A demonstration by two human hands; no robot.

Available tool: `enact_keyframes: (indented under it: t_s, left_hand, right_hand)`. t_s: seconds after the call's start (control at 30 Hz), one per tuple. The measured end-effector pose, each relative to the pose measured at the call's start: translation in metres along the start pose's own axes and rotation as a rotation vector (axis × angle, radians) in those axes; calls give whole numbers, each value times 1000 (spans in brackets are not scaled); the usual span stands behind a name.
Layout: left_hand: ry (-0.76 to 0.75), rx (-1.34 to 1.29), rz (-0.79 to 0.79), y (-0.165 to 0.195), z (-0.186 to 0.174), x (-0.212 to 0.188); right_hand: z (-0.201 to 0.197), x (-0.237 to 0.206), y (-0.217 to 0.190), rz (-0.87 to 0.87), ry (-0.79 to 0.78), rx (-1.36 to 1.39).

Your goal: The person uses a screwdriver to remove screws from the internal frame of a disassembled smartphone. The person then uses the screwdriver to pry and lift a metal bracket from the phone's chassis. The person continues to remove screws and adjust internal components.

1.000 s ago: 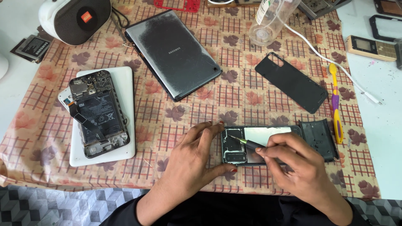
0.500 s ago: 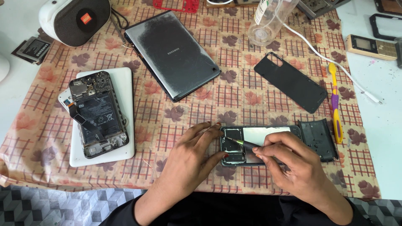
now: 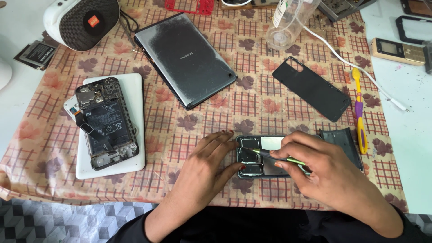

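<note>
Two hands work low in the frame, right of centre, over an opened phone [image 3: 265, 156] that lies flat on the patterned cloth [image 3: 252, 105]. The right hand [image 3: 324, 168] has its fingers closed around a thin green-handled tool [image 3: 274, 156], holding it like a pen, with the dark tip pointing left onto the upper left part of the phone's inside. The left hand [image 3: 204, 166] lies flat on the cloth, its fingers stretched out and pressed against the phone's left edge, gripping nothing. Just right of the phone, partly behind the right hand, sits a dark grey cover piece [image 3: 344, 139], and beside that a yellow and purple toothbrush [image 3: 359, 114] lies lengthwise. Above these, a black back panel [image 3: 312, 87] rests at a slant. Upper centre holds a dark tablet [image 3: 184, 58] face down, with a clear plastic bottle [image 3: 290, 24] lying to its right. At the left of the frame a second opened phone [image 3: 105, 121], its battery showing, rests on a white slab [image 3: 130, 153]. A white speaker [image 3: 81, 22] with a dark grille stands in the upper left corner.
</note>
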State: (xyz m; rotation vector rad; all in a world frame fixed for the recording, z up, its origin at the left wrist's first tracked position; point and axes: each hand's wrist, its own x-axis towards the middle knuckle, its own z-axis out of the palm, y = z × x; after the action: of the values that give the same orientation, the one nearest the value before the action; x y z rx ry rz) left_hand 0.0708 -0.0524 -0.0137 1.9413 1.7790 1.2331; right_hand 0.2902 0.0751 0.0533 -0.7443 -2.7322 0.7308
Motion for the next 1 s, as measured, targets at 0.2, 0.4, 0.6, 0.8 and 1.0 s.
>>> enact_keyframes:
  t_s: [0.2, 0.4, 0.6, 0.8, 1.0]
  left_hand:
    - [-27, -16, 6, 0, -2, -2]
    - [-44, -5, 0, 0, -3, -1]
    - [-53, 111, 87, 1, -2, 5]
    - [-63, 8, 34, 0, -10, 12]
    - [30, 2, -8, -1, -7, 15]
  right_hand:
    - [12, -8, 5, -54, 51, -5]
    - [39, -15, 14, -36, 69, 5]
    - [52, -23, 19, -102, 131, -25]
    - [64, -23, 28, -184, 240, -20]
    - [71, -26, 35, -193, 317, 54]
